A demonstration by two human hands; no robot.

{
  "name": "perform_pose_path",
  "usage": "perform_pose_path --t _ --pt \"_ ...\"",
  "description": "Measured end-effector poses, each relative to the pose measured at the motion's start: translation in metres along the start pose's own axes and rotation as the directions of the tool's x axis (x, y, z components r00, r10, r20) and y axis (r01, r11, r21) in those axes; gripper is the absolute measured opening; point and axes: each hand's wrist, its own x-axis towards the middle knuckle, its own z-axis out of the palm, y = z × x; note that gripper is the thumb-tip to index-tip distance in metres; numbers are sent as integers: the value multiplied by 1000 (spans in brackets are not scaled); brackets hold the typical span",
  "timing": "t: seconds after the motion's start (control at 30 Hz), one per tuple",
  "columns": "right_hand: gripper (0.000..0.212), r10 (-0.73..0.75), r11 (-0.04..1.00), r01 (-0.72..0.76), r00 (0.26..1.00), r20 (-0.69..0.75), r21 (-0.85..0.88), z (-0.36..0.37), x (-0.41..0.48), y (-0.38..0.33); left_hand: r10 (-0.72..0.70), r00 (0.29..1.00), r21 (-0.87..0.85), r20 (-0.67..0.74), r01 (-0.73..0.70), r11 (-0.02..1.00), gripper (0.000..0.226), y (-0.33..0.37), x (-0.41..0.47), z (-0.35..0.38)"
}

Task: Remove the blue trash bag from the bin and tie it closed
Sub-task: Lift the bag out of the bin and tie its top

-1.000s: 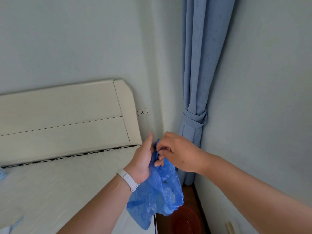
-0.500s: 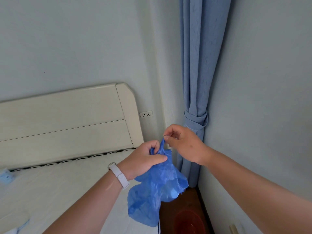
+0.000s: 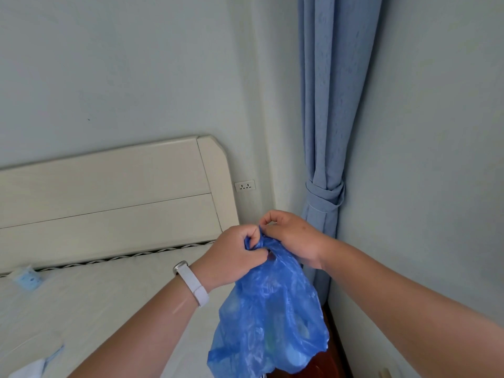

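- Change noted: half a second ago our two hands stood apart at the bag's top, the right one drawing a strip of plastic upward; now they have come together at the neck, knuckles nearly touching. We read this as a knot being worked, not finished; no complete knot shows.
- Bed (image 3: 90, 301): pale mattress at lower left, headboard behind. A small light-blue item lies near the headboard and another at the bottom left corner; neither is part of the job.
- Left hand (image 3: 231, 257): wrist with a white band (image 3: 192, 286). Fingers curled tight into a near fist, pressing gathered plastic at the bag's neck against the palm. Fingertips (image 3: 256, 252) dig into the blue film.
- Blue trash bag (image 3: 270, 320): out of the bin, held in the air between our hands, over the bed's edge and the floor gap. It hangs slack and crumpled, with faint shapes inside.
- Right hand (image 3: 293, 236): thumb and forefinger closed in a pinch on a small tuft of plastic at the very top; remaining fingers curled in, resting against the neck.
- Curtain (image 3: 324, 159): blue, tied back, in the corner behind the right hand; not touched.
- Bin: a reddish shape shows at the bottom edge under the bag; we cannot tell whether it is the bin.
- Judgement: removal done, tying under way.
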Motion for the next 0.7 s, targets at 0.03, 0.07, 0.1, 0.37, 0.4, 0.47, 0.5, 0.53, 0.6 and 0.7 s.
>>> perform_pose_path --t 0.03,0.07,0.1,0.37,0.4,0.47,0.5,0.53,0.6,0.7 --pt "14 20 1000 -20 1000 1 19 -1 1 0 24 999 43 -23 -23 999 38 0 -1 0" --pt "14 46 999 -46 999 2 29 -2 1 0 53 997 91 -57 -48 995 36 1 -2 0" --pt "12 75 997 -75 997 5 29 -4 2 0 84 992 136 -96 -71 988 34 1 -3 0" --pt "22 183 976 -168 977 110 -138 -20 -2 -1 158 975 255 -154 -115 960 24 -2 -2 2" --pt "24 181 976 -162 974 132 -142 -22 -3 0 159 977 250 -145 -120 961 31 0 -1 3" --pt "17 198 977 -181 964 179 -110 -26 -2 4 190 977 270 -99 -158 950 28 1 1 5" --pt "13 214 976 -201 957 194 -88 -27 -2 6 196 978 282 -74 -168 945 22 2 2 6" --pt "10 226 974 -214 954 198 -78 -29 -3 8 188 980 281 -57 -165 945 18 3 2 7" --pt "16 226 973 -210 954 197 -100 -31 -3 12 127 991 233 -38 -114 966 14 2 3 10" --pt "21 190 977 -170 967 171 -125 -32 -4 15 -38 999 150 3 37 988 9 3 7 11"
